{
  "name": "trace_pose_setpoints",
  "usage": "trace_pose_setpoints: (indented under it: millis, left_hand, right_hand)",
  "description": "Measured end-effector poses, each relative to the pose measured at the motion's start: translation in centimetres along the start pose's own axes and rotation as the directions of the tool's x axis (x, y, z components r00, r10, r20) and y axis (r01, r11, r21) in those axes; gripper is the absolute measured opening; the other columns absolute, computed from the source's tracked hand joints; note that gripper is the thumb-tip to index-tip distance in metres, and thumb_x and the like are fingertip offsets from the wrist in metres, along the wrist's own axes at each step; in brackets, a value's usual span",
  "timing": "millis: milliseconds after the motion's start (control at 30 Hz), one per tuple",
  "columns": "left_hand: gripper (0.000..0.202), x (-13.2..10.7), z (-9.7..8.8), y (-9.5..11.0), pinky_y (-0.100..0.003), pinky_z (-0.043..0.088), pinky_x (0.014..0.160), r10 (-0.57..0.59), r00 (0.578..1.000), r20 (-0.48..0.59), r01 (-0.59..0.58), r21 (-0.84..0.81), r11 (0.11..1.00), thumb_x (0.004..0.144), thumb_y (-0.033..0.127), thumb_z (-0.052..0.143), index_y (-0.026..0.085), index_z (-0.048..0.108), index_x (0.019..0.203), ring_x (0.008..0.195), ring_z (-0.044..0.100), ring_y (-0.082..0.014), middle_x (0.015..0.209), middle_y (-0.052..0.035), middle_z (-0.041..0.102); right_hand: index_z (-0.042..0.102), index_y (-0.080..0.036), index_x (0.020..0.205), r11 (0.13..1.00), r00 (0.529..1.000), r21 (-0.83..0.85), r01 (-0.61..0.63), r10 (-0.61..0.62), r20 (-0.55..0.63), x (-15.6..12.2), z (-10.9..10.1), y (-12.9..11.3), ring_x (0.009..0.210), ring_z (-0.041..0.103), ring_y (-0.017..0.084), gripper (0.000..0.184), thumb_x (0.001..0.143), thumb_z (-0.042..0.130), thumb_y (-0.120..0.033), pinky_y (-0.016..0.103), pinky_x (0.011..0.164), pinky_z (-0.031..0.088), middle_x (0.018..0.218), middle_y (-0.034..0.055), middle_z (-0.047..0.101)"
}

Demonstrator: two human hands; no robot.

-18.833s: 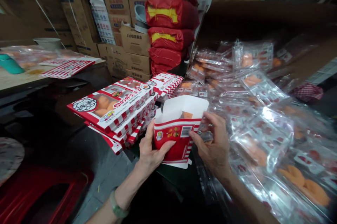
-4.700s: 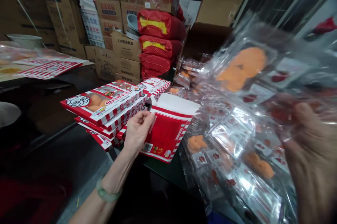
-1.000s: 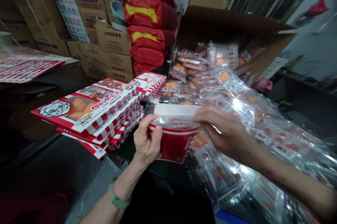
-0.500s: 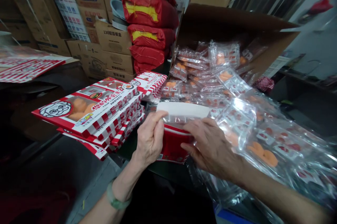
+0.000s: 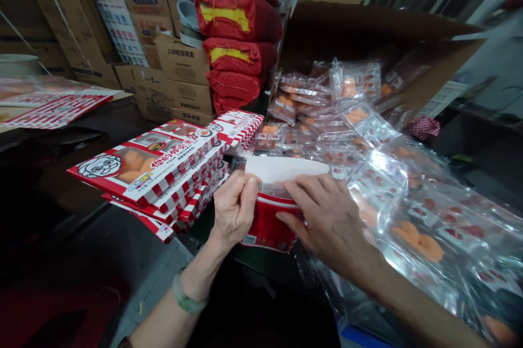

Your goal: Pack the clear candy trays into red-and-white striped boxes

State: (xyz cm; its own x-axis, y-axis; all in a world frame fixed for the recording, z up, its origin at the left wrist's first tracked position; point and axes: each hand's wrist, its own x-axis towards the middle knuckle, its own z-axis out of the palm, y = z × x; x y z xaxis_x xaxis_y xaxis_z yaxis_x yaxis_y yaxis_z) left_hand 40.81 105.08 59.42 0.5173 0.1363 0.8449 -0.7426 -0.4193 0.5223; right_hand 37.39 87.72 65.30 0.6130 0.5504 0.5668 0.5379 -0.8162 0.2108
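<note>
A red cardboard box [image 5: 272, 223] with a raised white flap [image 5: 281, 167] stands in front of me. Clear plastic [image 5: 274, 189] shows along its upper edge; what lies deeper inside is hidden. My left hand [image 5: 237, 206] is closed around the box's upper left corner, thumb pressed against the fingers. Across the upper right edge lie the bent fingers of my right hand [image 5: 327, 212], its thumb against the red front. To the left, several red-and-white checked boxes [image 5: 175, 163] are stacked, orange pieces showing through the top one's window.
Clear packs with orange pieces [image 5: 419, 242] are heaped on the right, spilling from a large open carton [image 5: 379, 24]. Behind stand red sacks [image 5: 241, 13] and brown cartons [image 5: 183, 65]. At far left, more printed boxes [image 5: 61, 114] lie on a raised surface.
My right hand has shifted slightly at the box's edge, its thumb now further left on the front. The whole view has swung a little leftward.
</note>
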Motion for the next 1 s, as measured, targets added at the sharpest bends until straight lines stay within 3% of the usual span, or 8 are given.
trace_pose_setpoints:
  millis: [233,367,433,500,567,667,900,1000]
  left_hand:
    - [0.027,0.0,-1.0,0.0,-0.031,0.050,0.089,-0.068,0.993,0.101,0.078,-0.101,0.992,0.095,0.027,0.042,0.017,0.067,0.100,0.098,0.063,-0.0175,0.096,-0.0064,0.069]
    - [0.017,-0.5,-0.4,-0.7,-0.025,0.051,0.086,-0.065,0.998,-0.022,0.062,-0.132,0.989,0.091,0.023,0.053,0.018,0.064,0.102,0.096,0.065,-0.0147,0.097,-0.0050,0.069]
    - [0.020,-0.8,-0.1,-0.9,-0.020,0.052,0.076,-0.099,0.988,-0.118,0.079,-0.167,0.983,0.088,0.023,0.057,0.018,0.060,0.107,0.086,0.066,-0.0124,0.097,-0.0044,0.068]
    - [0.017,-1.0,0.1,-0.9,-0.019,0.052,0.071,-0.110,0.982,-0.157,0.081,-0.180,0.980,0.087,0.023,0.059,0.017,0.059,0.102,0.081,0.066,-0.0112,0.092,-0.0031,0.067]
    - [0.009,-1.0,0.1,-1.0,-0.019,0.051,0.074,-0.089,0.984,-0.154,0.062,-0.172,0.983,0.086,0.022,0.060,0.017,0.062,0.093,0.081,0.066,-0.0112,0.088,-0.0022,0.068]
    - [0.009,-1.0,0.0,-1.3,-0.020,0.051,0.080,-0.106,0.983,-0.148,0.070,-0.229,0.971,0.087,0.024,0.058,0.017,0.065,0.087,0.089,0.066,-0.0130,0.088,-0.0028,0.069]
    - [0.013,-1.3,-0.2,-2.6,-0.026,0.051,0.091,-0.301,0.948,-0.101,0.239,-0.399,0.885,0.084,0.029,0.064,0.020,0.073,0.088,0.098,0.066,-0.0167,0.095,-0.0044,0.072]
    - [0.013,-1.2,0.1,-2.5,-0.026,0.053,0.087,-0.312,0.942,-0.122,0.237,-0.417,0.878,0.082,0.031,0.067,0.020,0.073,0.086,0.095,0.067,-0.0171,0.096,-0.0049,0.073]
  right_hand:
    - [0.065,-0.016,0.102,0.995,1.000,0.098,-0.019,0.017,0.023,0.1,0.0,0.3,0.086,0.049,0.022,0.026,0.087,0.058,-0.037,0.037,0.072,0.035,0.092,0.0077,0.062]
    - [0.062,-0.018,0.110,0.973,0.987,0.228,-0.028,0.063,-0.148,-0.9,1.2,0.4,0.091,0.052,0.023,0.028,0.086,0.061,-0.033,0.039,0.076,0.042,0.098,0.0086,0.060]
    - [0.056,-0.019,0.117,0.954,0.918,0.298,-0.039,0.152,-0.367,-1.9,2.3,0.3,0.102,0.052,0.024,0.036,0.082,0.065,-0.026,0.043,0.086,0.044,0.110,0.0113,0.056]
    - [0.052,-0.019,0.118,0.908,0.778,0.408,-0.094,0.323,-0.539,-2.9,3.6,0.1,0.111,0.050,0.026,0.045,0.077,0.070,-0.020,0.046,0.093,0.044,0.116,0.0133,0.052]
    - [0.049,-0.018,0.117,0.779,0.679,0.607,-0.158,0.532,-0.505,-3.6,4.9,-0.2,0.107,0.055,0.024,0.045,0.077,0.069,-0.020,0.044,0.091,0.047,0.113,0.0130,0.053]
    - [0.048,-0.017,0.117,0.532,0.628,0.833,-0.152,0.703,-0.334,-3.7,6.4,-0.8,0.096,0.061,0.018,0.036,0.084,0.060,-0.018,0.035,0.081,0.053,0.110,0.0122,0.056]
    - [0.047,-0.022,0.120,0.431,0.443,0.902,0.025,0.804,-0.396,-2.0,7.5,-2.3,0.098,0.063,0.015,0.045,0.080,0.064,-0.012,0.031,0.082,0.054,0.110,0.0081,0.060]
    - [0.047,-0.021,0.122,0.377,0.434,0.926,-0.003,0.835,-0.339,-2.1,7.8,-2.9,0.097,0.063,0.016,0.041,0.083,0.061,-0.015,0.035,0.084,0.053,0.111,0.0098,0.060]
